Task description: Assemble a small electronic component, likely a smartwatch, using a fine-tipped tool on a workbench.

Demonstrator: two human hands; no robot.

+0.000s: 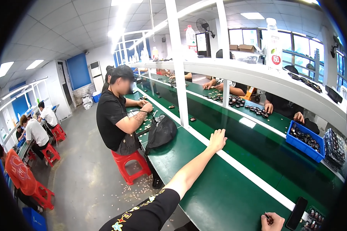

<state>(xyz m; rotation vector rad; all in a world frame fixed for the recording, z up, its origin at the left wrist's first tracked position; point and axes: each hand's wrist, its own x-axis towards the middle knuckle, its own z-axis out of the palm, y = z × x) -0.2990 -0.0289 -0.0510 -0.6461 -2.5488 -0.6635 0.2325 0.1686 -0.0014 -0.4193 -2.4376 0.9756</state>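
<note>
Head view shows your left hand [216, 139] flat, fingers together, on the green tabletop [219, 192], while your right hand [273, 222] pinches a thin pin [266, 216] beside a black phone [297, 213].

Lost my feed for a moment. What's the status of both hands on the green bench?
Left hand flat on the white divider strip, fingers open, holding nothing. Right hand pinching a small thin part. Black phone lying just beside the right hand.
</note>
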